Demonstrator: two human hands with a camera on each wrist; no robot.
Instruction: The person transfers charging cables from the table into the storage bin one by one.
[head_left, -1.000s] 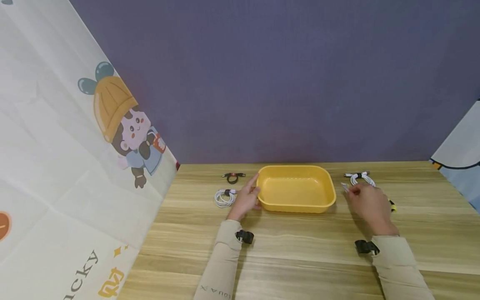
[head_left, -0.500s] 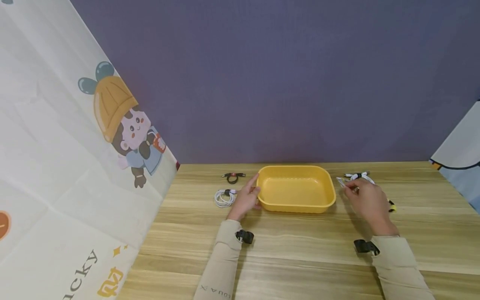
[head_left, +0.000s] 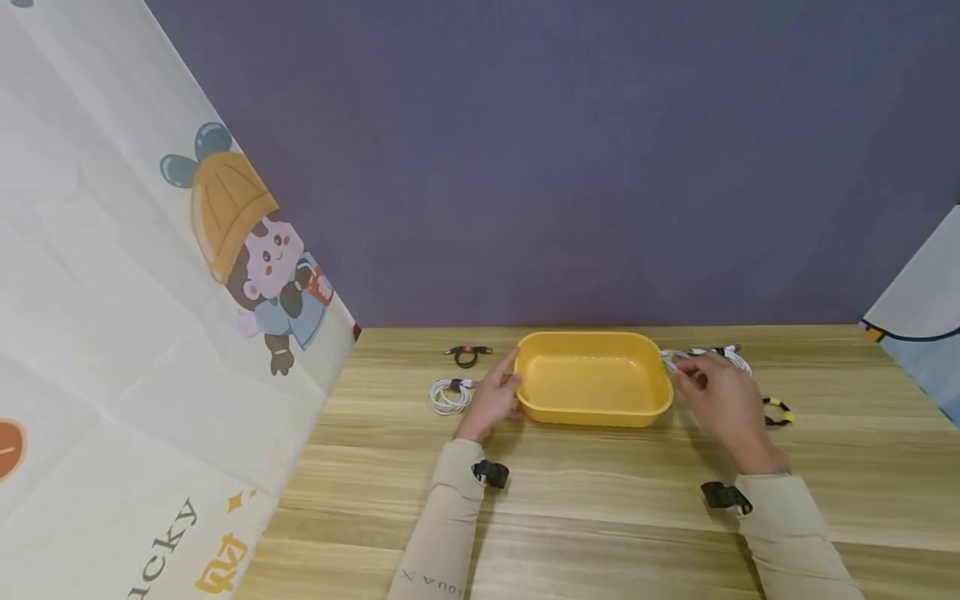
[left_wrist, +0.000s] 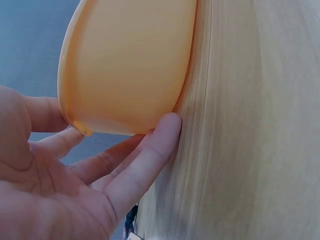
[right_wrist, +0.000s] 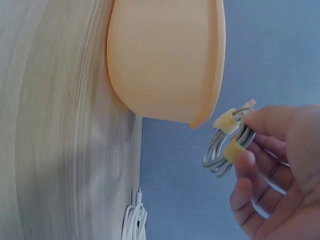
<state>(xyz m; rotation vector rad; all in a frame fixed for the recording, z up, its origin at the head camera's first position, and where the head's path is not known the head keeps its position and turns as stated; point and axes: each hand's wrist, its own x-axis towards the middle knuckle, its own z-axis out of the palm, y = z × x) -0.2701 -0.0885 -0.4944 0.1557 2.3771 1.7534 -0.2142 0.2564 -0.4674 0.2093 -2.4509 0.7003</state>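
Note:
A yellow plastic tray [head_left: 592, 417] sits on the wooden table, its inside bare. At its left end, my left hand [head_left: 489, 406] holds the wall, fingers against the outside and thumb at the rim [left_wrist: 67, 107]. My right hand [head_left: 720, 404] pinches a coiled pale cable [right_wrist: 217, 150] bound with yellow ties between thumb and fingers. In the head view, that cable hangs beside the tray's right rim; the right wrist view shows it raised off the table and apart from the tray.
Left of the tray lie a small black cable [head_left: 467, 358] and a coiled white cable [head_left: 448, 398]. To the right are another white cable [head_left: 738, 360] and a black-and-yellow cable [head_left: 784, 413], each partly behind my right hand. A dark wall [head_left: 555, 167] rises behind the table.
My right hand has moved left with the coiled cable, up to the tray's right rim. More of the black-and-yellow cable shows now. My left hand has stayed on the tray.

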